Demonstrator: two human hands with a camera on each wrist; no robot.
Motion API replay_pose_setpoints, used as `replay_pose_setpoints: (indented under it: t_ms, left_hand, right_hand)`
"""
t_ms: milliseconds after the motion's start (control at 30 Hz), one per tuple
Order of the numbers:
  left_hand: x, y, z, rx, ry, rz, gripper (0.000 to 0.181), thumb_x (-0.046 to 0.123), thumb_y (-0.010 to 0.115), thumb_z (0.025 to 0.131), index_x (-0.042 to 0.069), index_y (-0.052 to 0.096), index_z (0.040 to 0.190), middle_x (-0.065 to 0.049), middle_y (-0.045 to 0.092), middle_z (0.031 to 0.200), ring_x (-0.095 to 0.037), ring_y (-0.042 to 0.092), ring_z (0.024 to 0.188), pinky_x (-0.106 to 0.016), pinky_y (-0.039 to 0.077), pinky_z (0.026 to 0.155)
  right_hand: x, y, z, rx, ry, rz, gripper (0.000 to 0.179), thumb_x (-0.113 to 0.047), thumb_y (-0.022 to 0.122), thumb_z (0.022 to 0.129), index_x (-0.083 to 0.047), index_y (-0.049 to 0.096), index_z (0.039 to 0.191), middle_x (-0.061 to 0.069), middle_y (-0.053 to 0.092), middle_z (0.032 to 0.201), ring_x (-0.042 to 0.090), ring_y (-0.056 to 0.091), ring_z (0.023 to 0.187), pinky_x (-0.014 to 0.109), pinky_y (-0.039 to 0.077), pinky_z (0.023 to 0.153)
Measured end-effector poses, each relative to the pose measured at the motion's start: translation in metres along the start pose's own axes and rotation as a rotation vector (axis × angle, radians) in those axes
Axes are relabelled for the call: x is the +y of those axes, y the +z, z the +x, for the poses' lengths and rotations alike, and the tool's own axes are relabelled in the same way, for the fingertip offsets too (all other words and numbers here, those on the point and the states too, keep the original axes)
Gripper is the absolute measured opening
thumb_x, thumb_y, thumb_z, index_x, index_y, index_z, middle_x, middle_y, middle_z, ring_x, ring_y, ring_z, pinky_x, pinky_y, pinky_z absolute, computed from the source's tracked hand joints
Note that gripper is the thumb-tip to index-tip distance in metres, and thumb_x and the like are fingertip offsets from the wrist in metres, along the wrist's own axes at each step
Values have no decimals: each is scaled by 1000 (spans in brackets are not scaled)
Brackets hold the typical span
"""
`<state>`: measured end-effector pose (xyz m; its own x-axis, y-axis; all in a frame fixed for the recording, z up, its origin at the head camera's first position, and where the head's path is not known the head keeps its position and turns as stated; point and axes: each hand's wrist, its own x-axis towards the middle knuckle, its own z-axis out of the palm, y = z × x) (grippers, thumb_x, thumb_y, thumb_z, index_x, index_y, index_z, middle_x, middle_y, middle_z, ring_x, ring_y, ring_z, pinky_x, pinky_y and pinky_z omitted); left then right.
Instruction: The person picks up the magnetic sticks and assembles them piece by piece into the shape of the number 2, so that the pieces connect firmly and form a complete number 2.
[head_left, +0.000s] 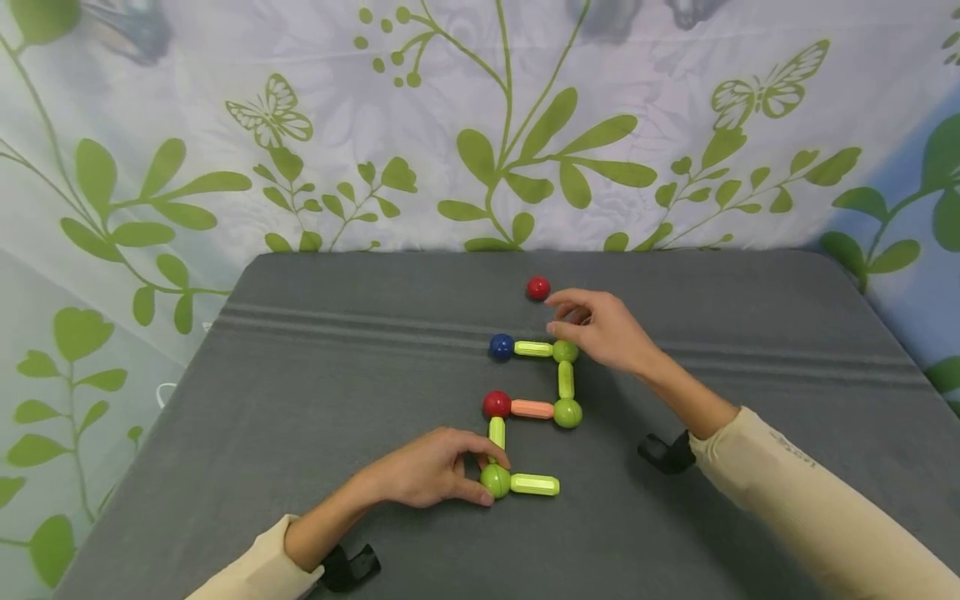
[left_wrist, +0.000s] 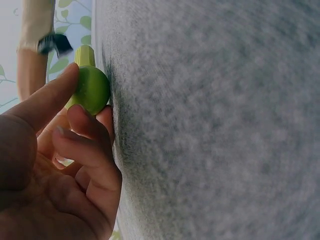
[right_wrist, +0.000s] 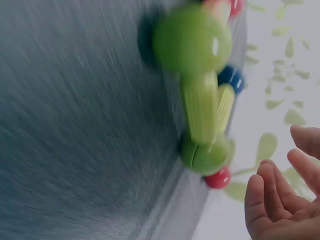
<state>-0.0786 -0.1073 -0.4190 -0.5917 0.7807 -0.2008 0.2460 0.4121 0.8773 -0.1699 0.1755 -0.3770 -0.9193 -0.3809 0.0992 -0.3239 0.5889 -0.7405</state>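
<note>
A zigzag of toy balls and rods lies on the grey table. My left hand (head_left: 438,468) pinches its nearest green ball (head_left: 496,481) between thumb and fingers; in the left wrist view this green ball (left_wrist: 92,90) touches the table. A yellow-green rod (head_left: 535,484) sticks out to the right from it. Another rod (head_left: 497,435) leads back to a red ball (head_left: 497,404), then an orange rod (head_left: 532,409). My right hand (head_left: 600,327) hovers beside the far green ball (head_left: 566,351), fingers loosely bent and holding nothing. A blue ball (head_left: 502,347) ends the chain.
A loose red ball (head_left: 538,288) sits near the table's back edge, just beyond my right fingertips. Behind the grey table (head_left: 337,358) hangs a curtain (head_left: 420,167) printed with green leaves and butterflies. Black camera mounts (head_left: 666,454) are on both wrists.
</note>
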Motion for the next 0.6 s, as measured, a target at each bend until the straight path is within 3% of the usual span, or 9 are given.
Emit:
replay_pose_setpoints:
  t_ms: [133, 333, 500, 600]
  left_hand:
    - [0, 0, 0, 4, 0, 10, 31, 15, 80, 85, 17, 70, 114, 9, 62, 92, -3, 45, 47, -19, 39, 51]
    - [0, 0, 0, 5, -2, 12, 31, 14, 80, 85, 16, 70, 114, 8, 61, 90, -2, 44, 47, -19, 39, 51]
    - [-1, -1, 0, 0, -12, 3, 31, 13, 80, 85, 17, 69, 114, 8, 61, 91, -2, 43, 47, -18, 38, 50]
    - [-1, 0, 0, 1, -16, -2, 31, 13, 80, 85, 17, 70, 114, 9, 61, 91, -2, 43, 47, -18, 38, 50]
  right_hand:
    - [13, -1, 28, 1, 32, -59, 40, -13, 66, 96, -1, 58, 133, 25, 62, 120, 34, 61, 99, 49, 49, 79]
    - [30, 1, 63, -26, 137, -136, 48, -17, 65, 97, -3, 52, 141, 27, 53, 134, 38, 57, 106, 52, 47, 81]
    - [41, 3, 78, -50, 188, -121, 52, -19, 63, 98, -4, 48, 145, 28, 51, 138, 43, 51, 121, 57, 43, 93]
    - [44, 5, 82, -56, 200, -120, 50, -18, 64, 98, -4, 50, 144, 26, 54, 136, 42, 52, 122, 56, 43, 94]
